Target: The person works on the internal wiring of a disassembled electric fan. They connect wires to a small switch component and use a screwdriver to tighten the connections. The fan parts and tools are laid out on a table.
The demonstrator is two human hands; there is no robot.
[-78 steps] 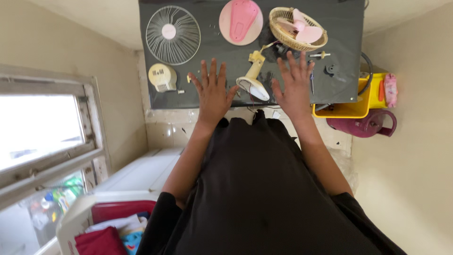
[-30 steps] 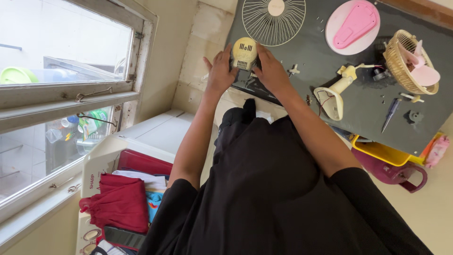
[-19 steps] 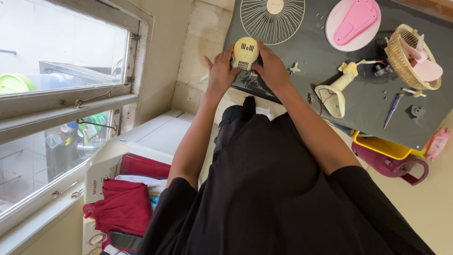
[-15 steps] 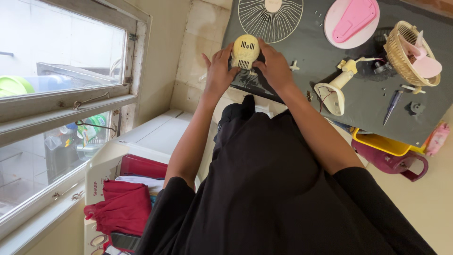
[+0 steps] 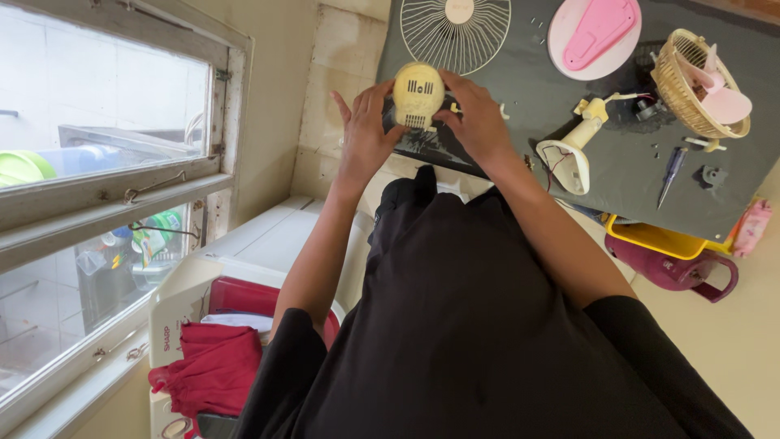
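Note:
Both hands hold a small cream round fan motor cover (image 5: 418,96) with vent slots above the near left part of a dark grey mat (image 5: 617,175). My left hand (image 5: 366,134) grips its left side, fingers spread. My right hand (image 5: 475,118) grips its right side. On the mat lie a white wire fan grille (image 5: 455,32), a pink fan base on a white disc (image 5: 595,34), a cream fan stand with wires (image 5: 573,150), a cream rear cage holding a pink blade (image 5: 699,81) and a blue screwdriver (image 5: 671,172).
Small screws and a grey part (image 5: 712,176) are scattered on the mat. A yellow tray (image 5: 650,240) and purple jug (image 5: 678,272) sit at the mat's right edge. A window (image 5: 106,162) is at left, a white machine with red cloth (image 5: 215,358) below.
My hands went from lying flat on the mat to picking up the cream cover at the left. The view has swung left and moved closer; the cover is lifted slightly.

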